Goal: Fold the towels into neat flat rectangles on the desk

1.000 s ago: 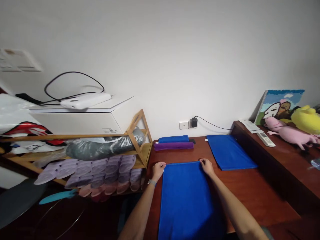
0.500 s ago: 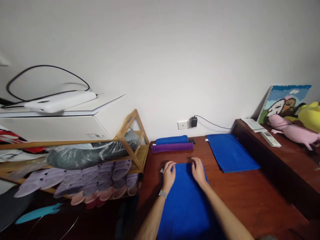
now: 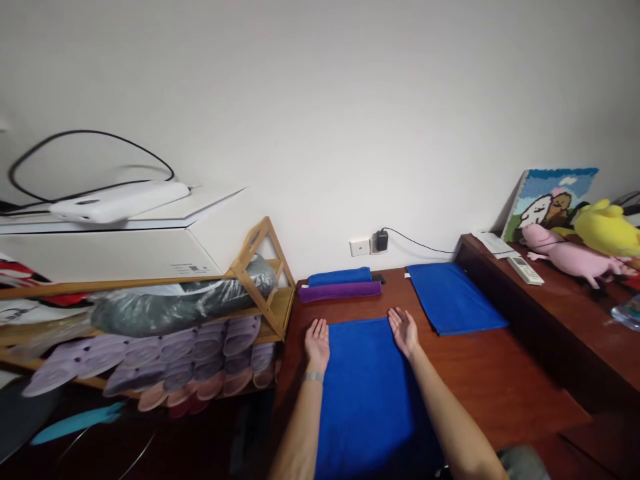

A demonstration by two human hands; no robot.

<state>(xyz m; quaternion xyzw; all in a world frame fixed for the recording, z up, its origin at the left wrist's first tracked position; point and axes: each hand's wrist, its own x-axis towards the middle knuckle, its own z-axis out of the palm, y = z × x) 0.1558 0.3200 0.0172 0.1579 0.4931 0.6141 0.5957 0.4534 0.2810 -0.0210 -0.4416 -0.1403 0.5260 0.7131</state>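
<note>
A blue cloth point(image 3: 365, 387) lies flat on the reddish-brown wooden table point(image 3: 480, 373), running toward me. By its far left corner my left hand point(image 3: 317, 343) rests palm up, fingers stretched out, with a grey band on the wrist. My right hand point(image 3: 404, 331) is at the far right corner, palm turned up and fingers extended. Neither hand holds anything. Another blue cloth point(image 3: 453, 297) is spread flat to the right, farther back. Against the wall lie a rolled or folded purple cloth point(image 3: 340, 291) and a folded blue cloth point(image 3: 340, 276).
To the left, a wooden rack point(image 3: 273, 313) bears slippers point(image 3: 207, 353) and a white box point(image 3: 105, 257). A raised ledge on the right holds a remote control point(image 3: 525, 271), a pink plush toy point(image 3: 560, 252), a yellow plush toy point(image 3: 607, 227) and a picture point(image 3: 550, 200). A black charger point(image 3: 382, 240) is plugged into the wall.
Both hands have turned from palms down on the blue cloth to palms up at its far corners. They have moved apart, the left one leftward. The view has shifted slightly right.
</note>
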